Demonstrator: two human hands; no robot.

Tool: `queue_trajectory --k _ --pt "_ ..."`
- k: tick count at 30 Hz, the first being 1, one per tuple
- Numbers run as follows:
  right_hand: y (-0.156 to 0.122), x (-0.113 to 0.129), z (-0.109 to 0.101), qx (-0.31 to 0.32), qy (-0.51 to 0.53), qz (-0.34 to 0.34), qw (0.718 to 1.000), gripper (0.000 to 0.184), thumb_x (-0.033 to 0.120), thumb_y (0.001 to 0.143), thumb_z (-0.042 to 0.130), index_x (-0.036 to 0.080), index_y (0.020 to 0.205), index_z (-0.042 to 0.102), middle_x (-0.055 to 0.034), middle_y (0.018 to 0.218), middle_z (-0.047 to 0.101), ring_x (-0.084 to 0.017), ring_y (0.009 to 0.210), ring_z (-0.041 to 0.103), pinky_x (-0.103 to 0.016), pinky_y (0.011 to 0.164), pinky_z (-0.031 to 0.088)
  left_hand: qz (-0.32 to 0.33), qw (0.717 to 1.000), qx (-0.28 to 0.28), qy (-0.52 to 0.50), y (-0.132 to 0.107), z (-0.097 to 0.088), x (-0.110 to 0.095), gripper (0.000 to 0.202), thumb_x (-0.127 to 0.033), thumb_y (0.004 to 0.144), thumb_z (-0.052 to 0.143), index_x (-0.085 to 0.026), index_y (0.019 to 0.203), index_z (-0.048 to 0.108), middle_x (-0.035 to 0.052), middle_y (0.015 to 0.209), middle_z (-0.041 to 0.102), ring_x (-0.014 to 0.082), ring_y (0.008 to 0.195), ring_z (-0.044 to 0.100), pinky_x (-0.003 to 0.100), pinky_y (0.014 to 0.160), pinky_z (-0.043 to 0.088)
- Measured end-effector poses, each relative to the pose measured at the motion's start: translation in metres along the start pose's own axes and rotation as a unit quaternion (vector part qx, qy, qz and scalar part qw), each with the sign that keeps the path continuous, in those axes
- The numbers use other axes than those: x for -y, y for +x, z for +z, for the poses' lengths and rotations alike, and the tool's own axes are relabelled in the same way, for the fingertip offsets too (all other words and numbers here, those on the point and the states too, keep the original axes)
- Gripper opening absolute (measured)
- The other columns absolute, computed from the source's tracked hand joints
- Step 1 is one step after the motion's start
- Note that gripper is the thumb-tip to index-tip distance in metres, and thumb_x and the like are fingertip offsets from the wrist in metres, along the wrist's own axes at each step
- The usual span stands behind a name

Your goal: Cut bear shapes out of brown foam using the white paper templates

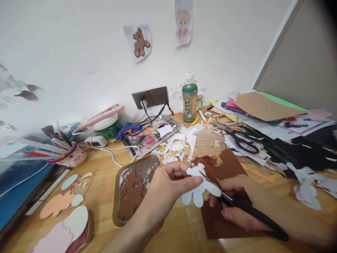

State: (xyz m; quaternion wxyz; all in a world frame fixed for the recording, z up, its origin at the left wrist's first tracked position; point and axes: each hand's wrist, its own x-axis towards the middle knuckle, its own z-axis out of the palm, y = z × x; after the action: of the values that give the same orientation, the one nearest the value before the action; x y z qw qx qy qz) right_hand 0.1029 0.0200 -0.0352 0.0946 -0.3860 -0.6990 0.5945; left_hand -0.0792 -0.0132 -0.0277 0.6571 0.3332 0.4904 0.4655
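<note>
My left hand (171, 181) pinches a white paper cut-out (198, 191) with rounded lobes, thumb on top, above the wooden table. My right hand (238, 203) grips black-handled scissors (252, 212) whose blades reach into the cut-out from the right. A brown foam sheet (223, 225) lies under both hands. Just left of my left hand sits a metal tray (147, 163) holding brown bear-shaped pieces (130, 195).
A second pair of black scissors (246, 142) lies among paper scraps at the right. A green tea bottle (189, 98), a blue glue gun (127, 128), a second tray (172, 123) and a wall socket (150, 97) stand at the back. Coloured sheets (265, 105) pile far right; foam shapes (65, 211) lie left.
</note>
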Motion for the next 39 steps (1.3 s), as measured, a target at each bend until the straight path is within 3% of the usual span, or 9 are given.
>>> queue_trajectory --k 6,9,14,21,26,33,39 --pt "0.003 0.002 0.003 -0.013 0.064 -0.023 0.998 0.01 0.012 0.059 0.051 0.018 0.067 0.05 0.0063 0.054 0.044 -0.008 0.047 0.038 -0.019 0.042 0.028 -0.021 1.0 0.003 -0.01 0.001 0.005 0.006 0.02 -0.022 0.063 0.075 -0.014 0.064 0.057 0.0017 0.063 0.069 0.0095 0.055 0.06 0.019 0.054 0.043" --pt "0.003 0.001 0.005 -0.018 0.054 -0.012 0.998 0.015 0.009 0.057 0.049 0.018 0.069 0.05 0.0046 0.058 0.048 -0.009 0.051 0.041 -0.019 0.046 0.032 -0.044 0.999 0.011 -0.01 -0.001 0.005 0.007 0.02 -0.022 0.061 0.075 -0.013 0.066 0.059 0.0037 0.068 0.07 0.0125 0.061 0.063 0.022 0.057 0.046" --pt "0.005 -0.001 0.009 -0.051 0.018 -0.02 0.998 0.008 0.013 0.055 0.054 0.018 0.06 0.051 0.005 0.051 0.048 -0.01 0.047 0.042 -0.02 0.043 0.032 -0.042 0.999 0.007 -0.012 -0.002 0.006 0.006 0.019 -0.026 0.063 0.074 -0.013 0.071 0.062 0.0021 0.066 0.069 0.0093 0.057 0.059 0.019 0.053 0.043" --pt "0.004 -0.003 0.009 -0.04 0.027 -0.042 0.998 0.015 0.008 0.057 0.052 0.018 0.067 0.055 0.0009 0.064 0.063 -0.015 0.06 0.055 -0.022 0.052 0.042 -0.018 1.0 0.008 -0.005 0.0 0.006 0.008 0.015 -0.025 0.067 0.072 -0.013 0.067 0.061 0.0016 0.066 0.068 0.0088 0.057 0.058 0.02 0.055 0.043" --pt "0.002 -0.009 0.01 -0.031 0.015 -0.043 0.998 0.015 0.01 0.06 0.051 0.017 0.073 0.056 -0.0019 0.07 0.066 -0.019 0.068 0.059 -0.025 0.057 0.044 -0.018 0.999 -0.007 -0.025 -0.003 0.009 0.011 0.015 -0.024 0.067 0.071 -0.013 0.068 0.061 0.0017 0.066 0.067 0.0111 0.059 0.059 0.024 0.06 0.044" --pt "0.005 -0.013 0.014 -0.051 -0.033 -0.059 0.996 0.01 0.019 0.065 0.052 0.016 0.072 0.059 -0.0008 0.061 0.056 -0.014 0.056 0.047 -0.025 0.051 0.037 -0.014 0.998 -0.027 -0.05 -0.005 0.014 0.014 0.017 -0.025 0.066 0.072 -0.014 0.067 0.06 0.0022 0.067 0.067 0.0135 0.06 0.06 0.026 0.06 0.046" --pt "0.0 -0.013 0.007 -0.054 -0.082 -0.075 0.992 0.008 0.018 0.066 0.052 0.018 0.072 0.058 0.001 0.058 0.053 -0.014 0.054 0.044 -0.023 0.048 0.036 0.041 0.997 -0.048 -0.053 -0.006 0.019 0.01 0.015 -0.017 0.064 0.073 -0.015 0.059 0.059 -0.0022 0.057 0.065 0.0081 0.053 0.056 0.019 0.053 0.044"
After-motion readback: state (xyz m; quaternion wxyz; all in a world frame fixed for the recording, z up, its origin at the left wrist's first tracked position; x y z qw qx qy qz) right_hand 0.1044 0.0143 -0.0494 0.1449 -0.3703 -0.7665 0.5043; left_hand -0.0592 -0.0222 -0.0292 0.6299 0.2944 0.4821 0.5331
